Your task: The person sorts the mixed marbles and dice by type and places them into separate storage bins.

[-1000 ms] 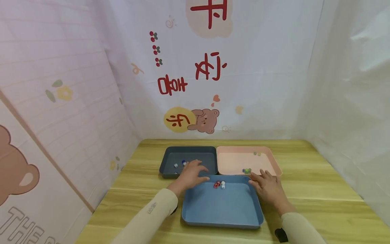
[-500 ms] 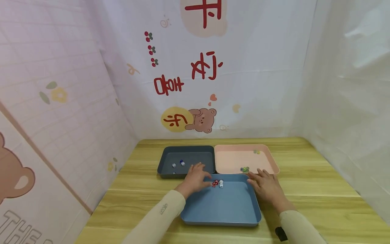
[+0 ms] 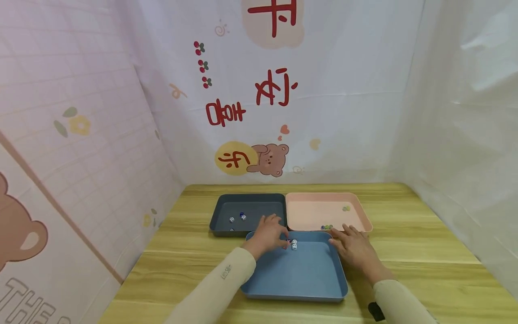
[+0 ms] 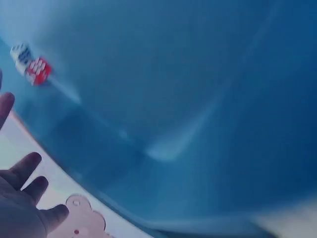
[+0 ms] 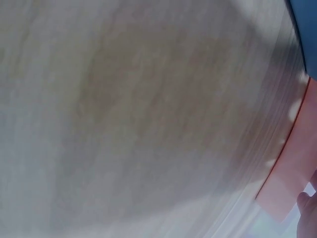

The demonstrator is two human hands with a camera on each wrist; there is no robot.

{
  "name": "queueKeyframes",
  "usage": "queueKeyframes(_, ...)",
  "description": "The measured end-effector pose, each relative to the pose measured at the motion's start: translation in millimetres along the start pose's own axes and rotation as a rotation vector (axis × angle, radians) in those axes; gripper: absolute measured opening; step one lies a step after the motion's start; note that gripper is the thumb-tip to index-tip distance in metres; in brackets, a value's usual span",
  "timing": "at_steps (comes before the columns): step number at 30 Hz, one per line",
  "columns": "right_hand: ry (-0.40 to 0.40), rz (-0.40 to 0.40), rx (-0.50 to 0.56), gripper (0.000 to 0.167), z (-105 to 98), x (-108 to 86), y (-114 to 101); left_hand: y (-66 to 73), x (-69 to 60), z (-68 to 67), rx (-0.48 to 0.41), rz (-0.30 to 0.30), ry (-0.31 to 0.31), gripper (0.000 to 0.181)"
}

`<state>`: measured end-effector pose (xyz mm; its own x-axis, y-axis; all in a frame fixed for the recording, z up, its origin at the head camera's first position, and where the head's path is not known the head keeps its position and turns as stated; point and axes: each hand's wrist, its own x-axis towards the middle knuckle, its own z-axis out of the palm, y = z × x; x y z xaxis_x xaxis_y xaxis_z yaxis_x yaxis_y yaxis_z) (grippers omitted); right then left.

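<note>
My left hand [image 3: 268, 235] hovers over the far left corner of the blue tray [image 3: 295, 279], thumb and forefinger parted close to the red dice [image 3: 288, 242]. Those dice are partly hidden behind its fingertips. Beside them stand white dice [image 3: 294, 244]. In the left wrist view a gap shows between the spread fingers [image 4: 30, 166] and a red die [image 4: 38, 71], which touches a white die [image 4: 21, 53]. My right hand [image 3: 356, 248] lies at the blue tray's far right corner, fingers extended towards the pink tray [image 3: 311, 211], holding nothing visible.
A dark tray [image 3: 259, 204] with white and blue dice [image 3: 243, 217] stands behind on the left, side by side with the pink tray. Small green and yellow pieces [image 3: 327, 227] lie in the pink tray. All stand on a wood-grain table [image 3: 421, 252] before a hanging printed cloth.
My left hand has moved right, from the dark tray's near edge to the red dice in the blue tray. My right hand has stayed nearly still.
</note>
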<state>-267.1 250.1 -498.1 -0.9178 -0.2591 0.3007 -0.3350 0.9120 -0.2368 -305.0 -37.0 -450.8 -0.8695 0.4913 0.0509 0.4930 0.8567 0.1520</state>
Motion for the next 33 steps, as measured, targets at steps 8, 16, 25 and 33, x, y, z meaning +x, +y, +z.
queueKeyframes(8,0.013,-0.02,0.036,0.044,4,1.8,-4,-1.2,-3.2,16.4,0.021,-0.04,-0.007,0.02)
queueKeyframes(16,0.023,-0.027,0.031,0.04,0,2.1,-5,-4.8,-2.3,19.9,0.005,-0.055,-0.004,0.02)
queueKeyframes(25,0.025,-0.012,0.04,0.04,-2,1.2,-6,-4.5,-3.0,20.2,-0.021,-0.054,0.006,0.013)
queueKeyframes(33,0.032,-0.014,0.042,0.039,-1,0.7,-4,-13.4,4.2,4.9,-0.082,-0.03,0.034,0.008)
